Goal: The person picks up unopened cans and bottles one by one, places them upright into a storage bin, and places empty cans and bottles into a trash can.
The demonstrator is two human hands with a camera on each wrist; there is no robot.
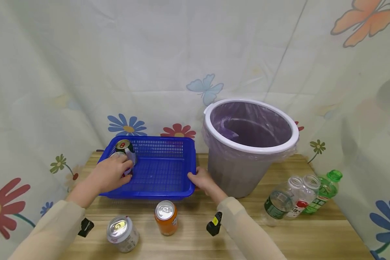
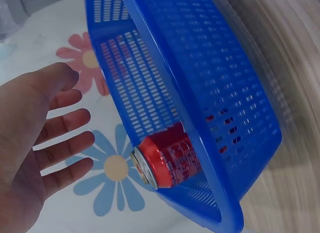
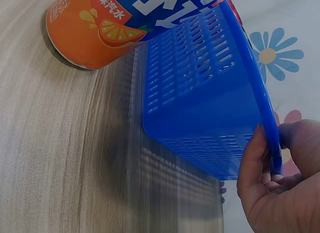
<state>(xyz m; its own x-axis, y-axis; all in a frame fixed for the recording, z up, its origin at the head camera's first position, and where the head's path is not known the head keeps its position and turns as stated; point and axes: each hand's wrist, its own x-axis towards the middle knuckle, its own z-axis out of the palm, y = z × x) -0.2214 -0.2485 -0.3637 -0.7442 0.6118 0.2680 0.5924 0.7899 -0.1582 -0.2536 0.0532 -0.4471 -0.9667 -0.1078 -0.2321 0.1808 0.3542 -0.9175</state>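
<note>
A blue plastic basket (image 1: 157, 195) sits on the wooden table, its right front corner pinched at the rim by my right hand (image 1: 203, 180), thumb on one side and fingers on the other. My left hand (image 1: 112, 173) hovers over the basket's left end, fingers loosely bent and apart from the cans in the left wrist view. Below it, a red can (image 2: 170, 155) stands inside the basket, mostly covered by that hand in the head view. Behind it stands a dark green can (image 1: 130, 150). An orange soda can (image 1: 167, 220) stands in front of the basket, a white can (image 1: 125, 236) to its left.
Right of the basket stands a grey bin (image 1: 237, 173) with a white rim and a clear purplish liner. Farther right are two clear bottles, one with a green label (image 1: 277, 206), one with a red-and-white label (image 1: 300, 206), and a green bottle (image 1: 326, 191). A flowered cloth (image 1: 169, 72) hangs behind.
</note>
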